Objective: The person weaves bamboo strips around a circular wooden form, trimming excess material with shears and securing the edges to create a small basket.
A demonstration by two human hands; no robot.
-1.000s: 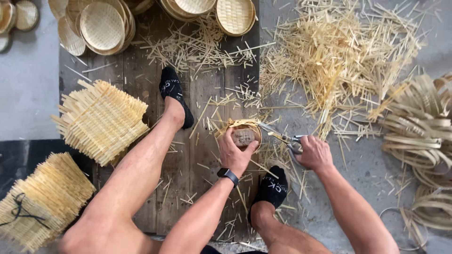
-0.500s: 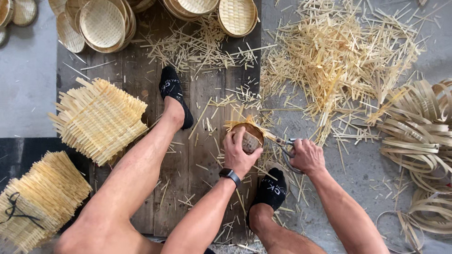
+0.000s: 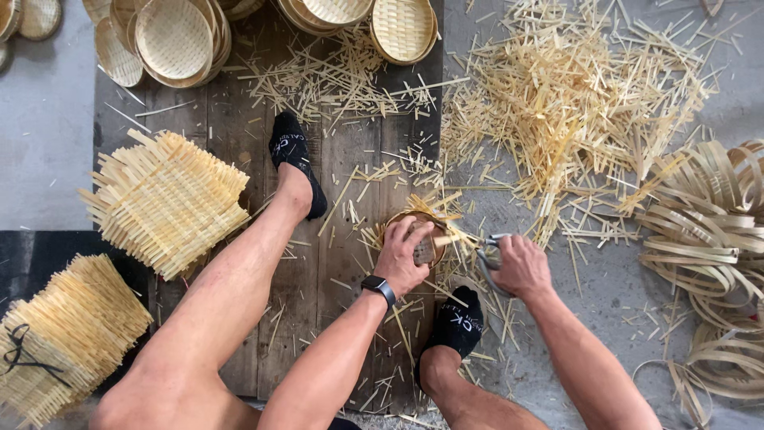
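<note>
step: trimming strip ends | left hand (image 3: 406, 256) pressed closed over small round basket (image 3: 415, 239) near wooden board's right edge | right hand (image 3: 519, 265) gripping shears (image 3: 487, 253) shut-fisted | advice: hold basket steady, cut flush at rim

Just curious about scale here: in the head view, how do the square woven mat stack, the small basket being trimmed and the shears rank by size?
1. Square woven mat stack, by far.
2. Small basket, partly hidden under the left hand.
3. Shears in the right hand.

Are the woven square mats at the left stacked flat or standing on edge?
Stacked flat. The woven square mats lie one upon another on the wooden boards, their broad woven faces turned up toward the camera.
</note>
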